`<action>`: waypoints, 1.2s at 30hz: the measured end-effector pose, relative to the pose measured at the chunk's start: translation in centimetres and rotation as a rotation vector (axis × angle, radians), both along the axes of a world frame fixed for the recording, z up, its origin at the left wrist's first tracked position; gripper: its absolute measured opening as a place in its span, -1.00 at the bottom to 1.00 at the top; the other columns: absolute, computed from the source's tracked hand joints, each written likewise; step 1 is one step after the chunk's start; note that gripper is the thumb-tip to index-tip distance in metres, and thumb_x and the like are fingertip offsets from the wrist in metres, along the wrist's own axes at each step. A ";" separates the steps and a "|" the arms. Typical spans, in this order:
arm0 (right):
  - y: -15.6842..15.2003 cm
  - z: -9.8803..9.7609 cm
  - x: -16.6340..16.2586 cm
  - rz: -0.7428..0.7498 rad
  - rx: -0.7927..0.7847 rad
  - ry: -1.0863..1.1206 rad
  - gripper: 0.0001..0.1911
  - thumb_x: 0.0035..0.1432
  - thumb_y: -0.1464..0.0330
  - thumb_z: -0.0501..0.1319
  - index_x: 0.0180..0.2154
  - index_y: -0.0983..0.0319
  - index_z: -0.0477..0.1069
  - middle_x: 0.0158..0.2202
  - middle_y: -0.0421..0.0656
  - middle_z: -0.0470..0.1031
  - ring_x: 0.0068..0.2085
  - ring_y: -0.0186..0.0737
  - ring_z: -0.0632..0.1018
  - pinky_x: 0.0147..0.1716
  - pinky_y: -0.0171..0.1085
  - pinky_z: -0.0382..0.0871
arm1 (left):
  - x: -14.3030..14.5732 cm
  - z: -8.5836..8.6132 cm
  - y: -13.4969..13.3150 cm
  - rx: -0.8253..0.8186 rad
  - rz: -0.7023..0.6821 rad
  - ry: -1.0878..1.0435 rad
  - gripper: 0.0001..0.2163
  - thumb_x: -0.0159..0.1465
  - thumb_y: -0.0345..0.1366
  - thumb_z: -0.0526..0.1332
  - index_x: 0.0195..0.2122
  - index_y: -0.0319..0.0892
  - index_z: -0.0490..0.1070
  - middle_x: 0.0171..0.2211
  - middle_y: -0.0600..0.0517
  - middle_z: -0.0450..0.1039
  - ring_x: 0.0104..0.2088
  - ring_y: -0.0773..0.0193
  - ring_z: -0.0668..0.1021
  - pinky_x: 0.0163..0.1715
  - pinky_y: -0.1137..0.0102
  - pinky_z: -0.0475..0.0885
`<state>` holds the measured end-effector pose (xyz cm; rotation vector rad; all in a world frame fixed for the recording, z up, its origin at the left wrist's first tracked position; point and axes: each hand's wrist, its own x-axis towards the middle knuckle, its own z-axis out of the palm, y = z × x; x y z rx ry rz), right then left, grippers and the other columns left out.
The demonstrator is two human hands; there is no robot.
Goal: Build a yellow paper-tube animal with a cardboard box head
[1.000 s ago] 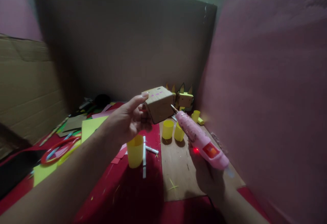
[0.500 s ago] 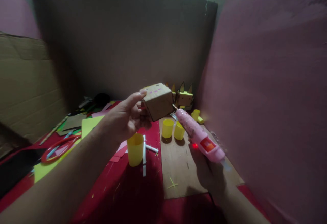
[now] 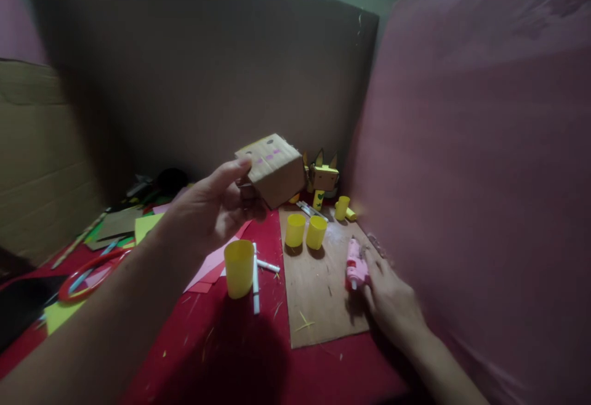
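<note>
My left hand (image 3: pixel 221 202) grips a small cardboard box (image 3: pixel 279 177) in the air, thumb on top and fingers underneath. Dark eye spots and pink marks are drawn on its upper face. Low over the cardboard sheet (image 3: pixel 318 306), my right hand (image 3: pixel 392 300) holds a pink hot glue gun (image 3: pixel 354 262) from its right side; some fingers are hidden, and the nozzle points away from me. Two short yellow paper tubes (image 3: pixel 295 231) stand on the sheet, left of the gun. A larger yellow tube (image 3: pixel 239 269) stands on the red cloth below my left hand.
White rolled sticks (image 3: pixel 256 282) lie beside the larger tube. Red-handled scissors (image 3: pixel 76 279) and coloured paper (image 3: pixel 148 226) are at the left. A cardboard figure with pointed ears (image 3: pixel 325 178) stands at the back. A pink wall (image 3: pixel 471 177) rises close on the right.
My right hand has lowered the glue gun from the box's edge down to the cardboard sheet. The box stays in my left hand, slightly higher and further left in view.
</note>
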<state>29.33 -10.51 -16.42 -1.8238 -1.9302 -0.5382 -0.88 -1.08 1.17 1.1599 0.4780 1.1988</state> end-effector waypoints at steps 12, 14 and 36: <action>8.0 7.7 -3.7 0.304 -0.267 0.454 -0.19 -0.01 0.36 0.32 0.29 0.21 0.15 0.19 0.07 0.34 0.19 0.10 0.37 0.15 0.06 0.27 | 0.2 -0.7 0.3 0.052 0.086 0.064 -0.76 0.08 -0.21 0.33 -0.31 -0.29 0.52 -0.49 -0.08 0.48 -0.51 0.25 0.50 -0.61 0.44 0.42; 10.9 7.9 -4.7 0.268 -0.348 0.547 0.01 -0.18 0.41 0.43 0.31 0.21 0.10 0.24 0.10 0.29 0.26 0.17 0.30 0.20 0.08 0.20 | 0.2 -0.7 0.3 0.061 0.097 0.065 -0.78 0.11 -0.22 0.33 -0.33 -0.28 0.52 -0.50 -0.07 0.47 -0.51 0.26 0.50 -0.59 0.46 0.43; 8.8 7.4 -5.3 0.274 -0.312 0.491 -0.23 -0.10 0.23 0.46 0.15 0.18 0.28 0.05 0.05 0.40 0.05 0.10 0.45 -0.02 -0.01 0.40 | 0.2 -0.6 0.5 0.042 0.119 0.066 -0.69 0.04 -0.14 0.38 -0.30 -0.27 0.53 -0.52 0.00 0.52 -0.51 0.28 0.51 -0.57 0.45 0.41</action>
